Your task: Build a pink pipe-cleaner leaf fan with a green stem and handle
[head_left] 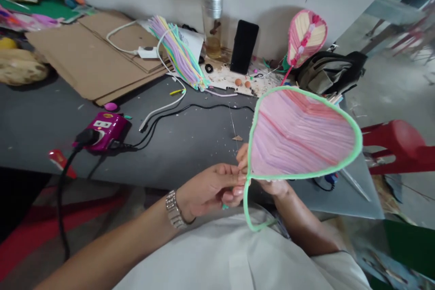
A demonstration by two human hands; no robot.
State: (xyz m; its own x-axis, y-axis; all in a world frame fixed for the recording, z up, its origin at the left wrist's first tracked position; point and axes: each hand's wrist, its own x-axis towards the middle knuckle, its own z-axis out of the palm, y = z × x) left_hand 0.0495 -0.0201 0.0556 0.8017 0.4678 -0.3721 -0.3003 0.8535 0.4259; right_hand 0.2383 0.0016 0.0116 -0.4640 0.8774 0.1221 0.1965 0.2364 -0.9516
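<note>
A leaf-shaped fan (302, 136) of pink, lilac and red pipe cleaners, edged in light green, is held up over the table's near edge. From its lower left corner a green pipe cleaner (247, 213) hangs and curves toward my shirt. My left hand (217, 188), wearing a metal watch (175, 210), is closed in a pinch at that corner. Behind the fan, my right hand (275, 186) is largely hidden; some fingertips show past the left edge, bent close to the corner, apparently gripping it.
On the grey table (204, 136) lie cardboard sheets (112, 50), a bundle of pipe cleaners (180, 54) and a purple power adapter (107, 129) with cables. A glass bottle (212, 27), a phone (244, 47) and a second fan (307, 38) stand against the wall. A red stool (401, 145) is at right.
</note>
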